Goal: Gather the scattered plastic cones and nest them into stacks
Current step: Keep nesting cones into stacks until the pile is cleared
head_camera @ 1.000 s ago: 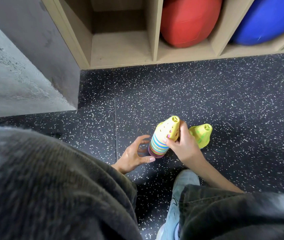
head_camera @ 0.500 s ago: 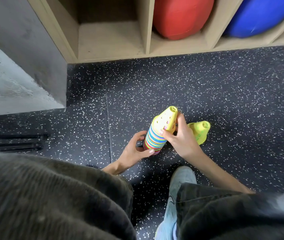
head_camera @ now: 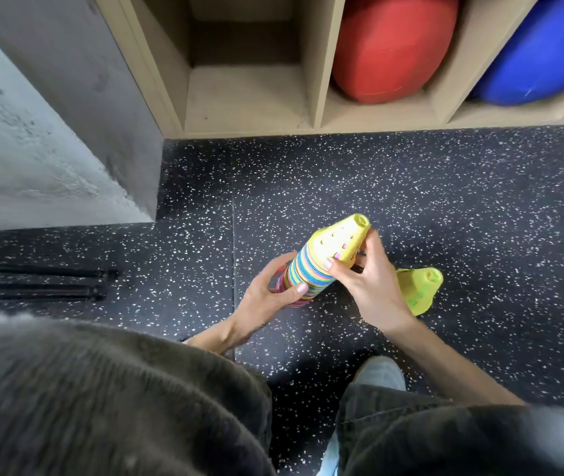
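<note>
At far left of the stack, two thin black bars [head_camera: 33,283] lie flat on the speckled black rubber floor [head_camera: 445,207], below a rough grey concrete wall [head_camera: 26,156]. Nearer the stack, the left hand [head_camera: 266,297] cups its wide base, thumb curled across the front rims and fingers wrapped round the back. The stack of cones [head_camera: 311,269] is tilted, tip pointing up and to the right; its lower part shows thin nested rims in many colours, and its top is a smooth yellow plastic cone pierced with small slots and open at the tip. The right hand [head_camera: 369,286] grips that yellow top, thumb pressed on its near side, fingers curled over the far side. Just right of the stack, partly behind that hand, a yellow-green cone [head_camera: 421,290] lies on the floor. Beyond the stack, a pale wooden cubby shelf [head_camera: 318,63] holds a rounded red ball [head_camera: 390,46] and, further right, a blue ball [head_camera: 541,53].
</note>
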